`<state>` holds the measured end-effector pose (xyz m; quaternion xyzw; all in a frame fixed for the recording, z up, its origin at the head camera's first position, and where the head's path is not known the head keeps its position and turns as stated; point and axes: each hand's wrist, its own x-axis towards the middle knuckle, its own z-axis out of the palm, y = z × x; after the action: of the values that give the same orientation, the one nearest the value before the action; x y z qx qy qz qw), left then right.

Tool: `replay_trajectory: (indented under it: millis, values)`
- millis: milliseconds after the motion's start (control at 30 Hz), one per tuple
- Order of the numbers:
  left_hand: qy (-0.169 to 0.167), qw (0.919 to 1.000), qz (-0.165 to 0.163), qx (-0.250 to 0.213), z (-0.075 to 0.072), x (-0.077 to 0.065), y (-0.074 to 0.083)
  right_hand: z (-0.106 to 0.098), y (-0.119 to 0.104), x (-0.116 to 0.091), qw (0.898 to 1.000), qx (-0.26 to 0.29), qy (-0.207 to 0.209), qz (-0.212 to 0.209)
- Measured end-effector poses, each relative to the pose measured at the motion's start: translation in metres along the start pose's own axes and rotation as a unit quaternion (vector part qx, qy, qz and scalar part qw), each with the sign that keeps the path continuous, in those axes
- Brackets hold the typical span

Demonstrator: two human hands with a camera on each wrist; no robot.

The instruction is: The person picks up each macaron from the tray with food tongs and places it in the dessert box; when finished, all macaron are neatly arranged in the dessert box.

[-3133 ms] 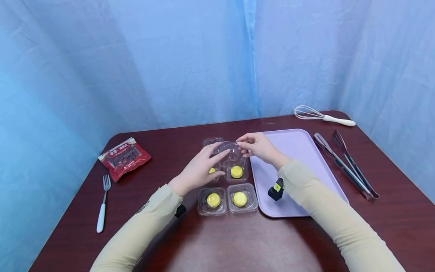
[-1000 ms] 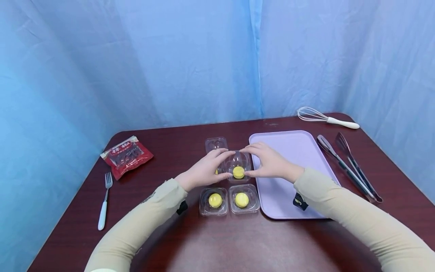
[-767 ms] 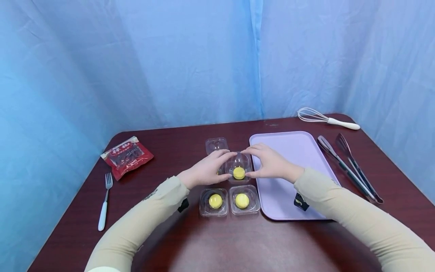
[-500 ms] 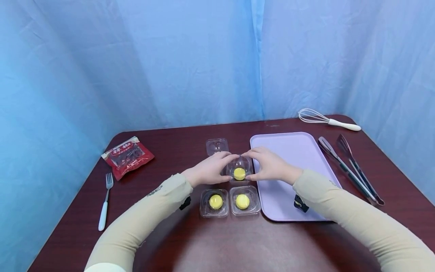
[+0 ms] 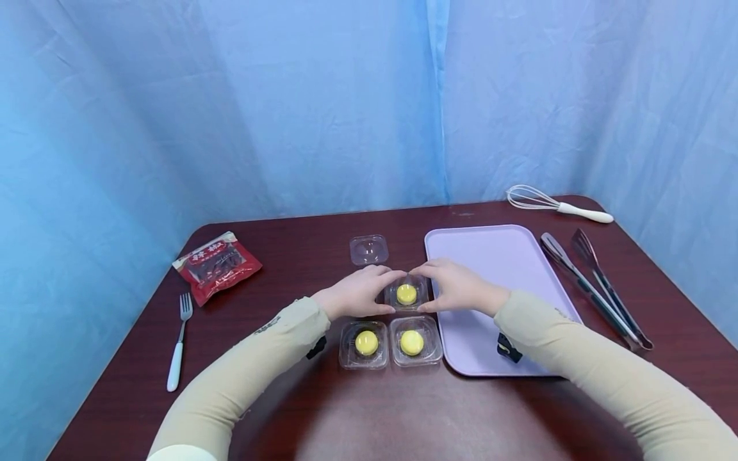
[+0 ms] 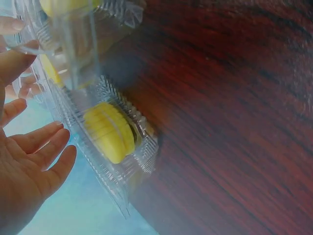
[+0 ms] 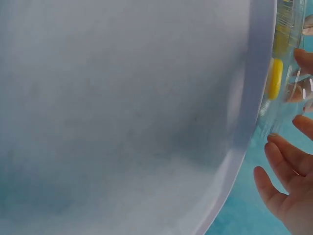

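Between both hands in the head view is a clear plastic lid, lying low and level over the back right box, whose yellow macaron (image 5: pixel 406 294) shows through. My left hand (image 5: pixel 363 293) holds the lid's left side, thumb at the near corner and index finger at the far one; its other fingers spread loosely in the left wrist view. On the right side my right hand (image 5: pixel 461 288) mirrors this grip. Two clear boxes with yellow macarons stand in front, a left one (image 5: pixel 363 362) and a right one (image 5: pixel 416 360). My left hand hides what lies behind it.
A clear domed lid (image 5: pixel 369 250) lies behind the boxes. The lilac tray (image 5: pixel 490 256) stands right beside them, under my right forearm. Farther right are tongs (image 5: pixel 594 288) and a whisk (image 5: pixel 553 203). A red snack bag (image 5: pixel 218 266) and a fork (image 5: pixel 180 342) lie left.
Both hands have brought the lid down from a tilted position above the back right box to level over it. My right hand has shifted from the lid's upper corner to its right side.
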<state>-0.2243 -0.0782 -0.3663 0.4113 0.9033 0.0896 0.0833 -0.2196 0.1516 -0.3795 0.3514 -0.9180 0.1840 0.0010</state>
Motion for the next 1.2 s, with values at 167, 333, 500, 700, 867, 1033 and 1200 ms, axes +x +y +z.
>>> replay_trajectory:
  millis: [167,333,500,700,867,1033,1200]
  values:
    - [-0.001,1.0000,-0.002,0.002,0.0018,0.0001,-0.0002,0.0018,0.0005,-0.0006,1.000,-0.002,-0.002,-0.004]
    - [0.002,1.0000,-0.003,0.001,0.0018,0.0013,0.0003,0.0015,0.0015,0.0003,1.000,0.000,0.000,-0.010]
    - [0.002,0.9999,-0.006,0.010,0.0019,0.0018,0.0020,0.0034,0.0019,0.0005,1.000,-0.006,-0.004,-0.006]
    - [0.002,0.9998,-0.008,0.018,0.0015,0.0025,0.0034,0.0028,0.0010,-0.0007,1.000,-0.007,-0.005,-0.006]
    - [-0.001,0.9996,-0.019,0.019,0.0030,0.0028,0.0041,0.0020,-0.0001,-0.0015,1.000,-0.011,-0.011,0.000]
    - [-0.001,0.9995,-0.026,0.019,0.0039,0.0033,0.0042,0.0009,-0.0020,-0.0019,1.000,-0.011,-0.014,0.005]
    - [-0.010,0.9995,-0.028,0.015,0.0056,0.0038,0.0032,0.0019,-0.0034,-0.0025,1.000,-0.006,-0.017,0.003]
